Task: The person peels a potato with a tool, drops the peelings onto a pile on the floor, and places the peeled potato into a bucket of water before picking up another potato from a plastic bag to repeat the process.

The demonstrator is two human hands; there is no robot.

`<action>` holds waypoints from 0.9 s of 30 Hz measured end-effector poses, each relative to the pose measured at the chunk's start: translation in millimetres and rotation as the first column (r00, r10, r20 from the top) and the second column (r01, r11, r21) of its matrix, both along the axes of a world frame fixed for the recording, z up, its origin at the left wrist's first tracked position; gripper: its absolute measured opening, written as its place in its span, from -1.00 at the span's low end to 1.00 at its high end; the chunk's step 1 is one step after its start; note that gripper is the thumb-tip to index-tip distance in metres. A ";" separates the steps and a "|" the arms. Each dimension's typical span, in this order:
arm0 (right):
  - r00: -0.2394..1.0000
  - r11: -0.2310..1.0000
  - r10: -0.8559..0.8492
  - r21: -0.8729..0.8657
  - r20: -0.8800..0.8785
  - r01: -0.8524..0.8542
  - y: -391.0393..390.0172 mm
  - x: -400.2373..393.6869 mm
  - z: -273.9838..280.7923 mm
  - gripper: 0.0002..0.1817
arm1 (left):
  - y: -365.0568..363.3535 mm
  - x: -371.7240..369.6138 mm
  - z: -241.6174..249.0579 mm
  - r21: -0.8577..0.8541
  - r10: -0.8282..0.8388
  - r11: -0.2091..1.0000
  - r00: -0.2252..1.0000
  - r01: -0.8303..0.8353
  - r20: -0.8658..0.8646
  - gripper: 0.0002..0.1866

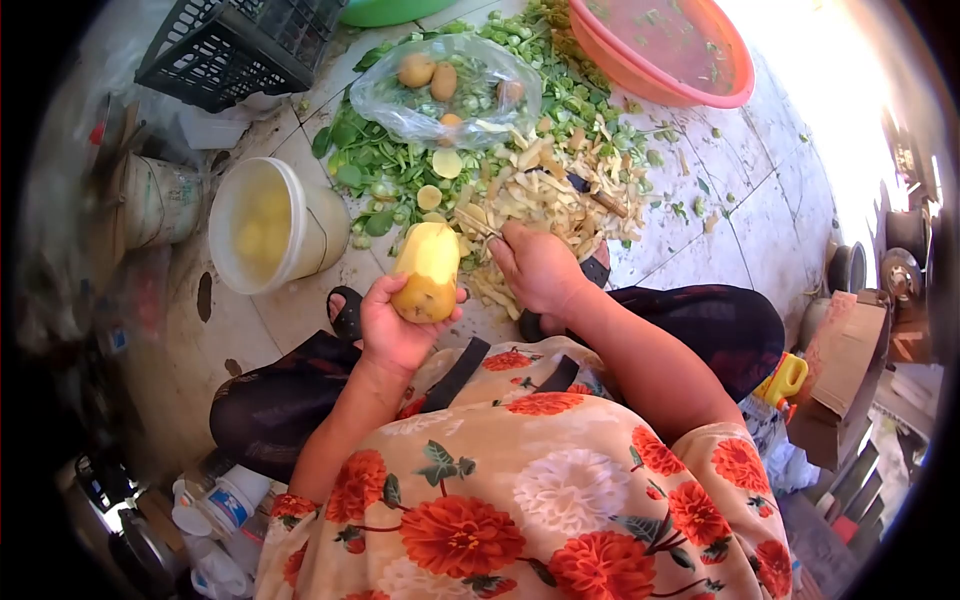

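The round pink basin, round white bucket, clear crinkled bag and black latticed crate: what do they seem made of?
Pink basin: probably plastic; smooth, rolled rim.
White bucket: likely plastic; smooth wall, thick moulded-looking rim.
Clear bag: thin plastic film; glossy wrinkles, contents showing through.
Black crate: apparently rigid plastic; regular openwork sides.

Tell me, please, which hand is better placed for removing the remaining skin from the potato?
Probably the right hand: it grips a slim tool beside the potato, while the left hand is occupied holding the unpeeled end.
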State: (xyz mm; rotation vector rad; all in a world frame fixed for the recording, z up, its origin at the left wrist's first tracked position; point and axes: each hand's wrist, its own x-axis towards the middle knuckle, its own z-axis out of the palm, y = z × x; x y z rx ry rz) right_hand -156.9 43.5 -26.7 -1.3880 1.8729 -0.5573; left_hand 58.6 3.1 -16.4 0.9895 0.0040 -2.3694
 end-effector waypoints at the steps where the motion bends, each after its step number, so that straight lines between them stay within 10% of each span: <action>1: 0.995 0.995 0.095 -0.033 0.010 -0.095 4.6 8.1 7.7 -0.69 | -1.6 1.1 -0.5 -0.004 0.002 1.000 1.000 -0.002 0.005 -0.41; 7: 0.968 0.971 0.240 0.041 -0.078 -0.237 2.4 7.9 15.5 -0.72 | 3.9 2.8 -1.3 -0.135 -0.096 0.983 0.971 0.128 0.221 -0.41; 14: 0.998 0.997 -0.051 0.050 -0.027 0.053 -8.4 -17.1 -25.4 -0.62 | 6.0 -1.5 9.4 -0.183 -0.124 0.974 0.991 0.131 0.051 -0.39; 22: 0.993 0.994 0.102 -0.020 -0.057 -0.103 6.6 12.5 8.4 -0.67 | 2.7 5.8 0.9 0.018 0.008 1.000 0.996 -0.006 -0.091 -0.38; 27: 0.997 0.997 -0.072 0.031 -0.037 0.073 -8.8 -15.0 -21.2 -0.65 | 1.9 -3.7 17.8 -0.180 -0.194 0.968 0.977 0.176 -0.086 -0.35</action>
